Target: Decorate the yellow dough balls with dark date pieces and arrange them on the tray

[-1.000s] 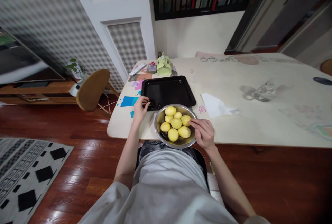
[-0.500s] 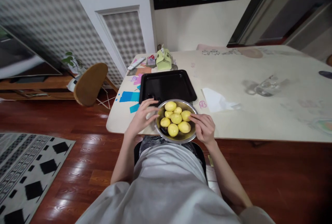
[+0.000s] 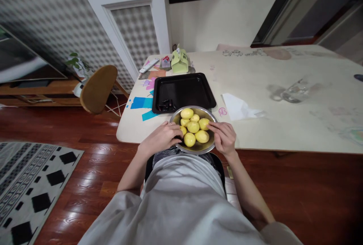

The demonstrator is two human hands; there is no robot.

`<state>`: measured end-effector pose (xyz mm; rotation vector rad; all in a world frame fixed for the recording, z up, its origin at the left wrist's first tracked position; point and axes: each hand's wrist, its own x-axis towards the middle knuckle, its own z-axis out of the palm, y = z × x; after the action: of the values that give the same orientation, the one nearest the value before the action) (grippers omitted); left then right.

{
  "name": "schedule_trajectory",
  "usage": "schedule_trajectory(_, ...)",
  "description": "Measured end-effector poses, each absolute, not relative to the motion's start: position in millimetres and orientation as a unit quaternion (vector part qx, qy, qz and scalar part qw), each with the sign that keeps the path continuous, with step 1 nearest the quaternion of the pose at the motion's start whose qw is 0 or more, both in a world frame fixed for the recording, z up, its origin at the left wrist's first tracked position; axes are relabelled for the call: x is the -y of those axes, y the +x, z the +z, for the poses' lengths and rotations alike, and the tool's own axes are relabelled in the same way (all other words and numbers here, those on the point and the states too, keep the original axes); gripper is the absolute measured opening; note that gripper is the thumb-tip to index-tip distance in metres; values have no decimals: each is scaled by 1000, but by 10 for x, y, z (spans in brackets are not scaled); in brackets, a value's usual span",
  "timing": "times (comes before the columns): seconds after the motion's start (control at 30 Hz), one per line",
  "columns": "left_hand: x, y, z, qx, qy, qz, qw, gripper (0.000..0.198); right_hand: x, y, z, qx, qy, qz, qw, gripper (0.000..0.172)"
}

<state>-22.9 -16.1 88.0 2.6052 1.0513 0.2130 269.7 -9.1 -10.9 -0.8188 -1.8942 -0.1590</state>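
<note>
We see metal bowl (image 3: 202,148) of yellow fruits (image 3: 193,127) at near edge of desk (image 3: 297,131), just in front of black baking tray (image 3: 184,88) bearing small dark pieces (image 3: 167,105). Left grip (image 3: 162,138): fingers curled over bowl's left rim, among fruits; undersides hidden, so we cannot tell what, if anything, is held. Right grip (image 3: 225,138): fingers extended, tips at rightmost fruit (image 3: 204,123), thumb bent near rim; hold on bowl or fruit we cannot tell. Right of tray, white tissue (image 3: 236,107).

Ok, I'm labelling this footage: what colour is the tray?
The tray is black, best seen in the head view.
</note>
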Motion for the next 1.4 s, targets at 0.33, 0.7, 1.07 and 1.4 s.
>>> schedule_trajectory(0.33, 203, -270, 900, -344, 900, 115, 243, 9, 89, 2694, -123, 783, -339, -57, 518, 38)
schedule_trajectory(0.7, -647, -601, 522, -534, 773, 328, 101, 15, 85, 2702, -129, 786, -350, -60, 505, 36)
schedule_trajectory(1.07, -313, -564, 570, -455, 818, 341, 84, 10, 95, 2693, -108, 785, -341, -58, 514, 36)
schedule_trajectory(1.4, 362, 43, 893, -435, 895, 97, 3, 4, 87, 2703, -127, 784, -360, -55, 503, 36)
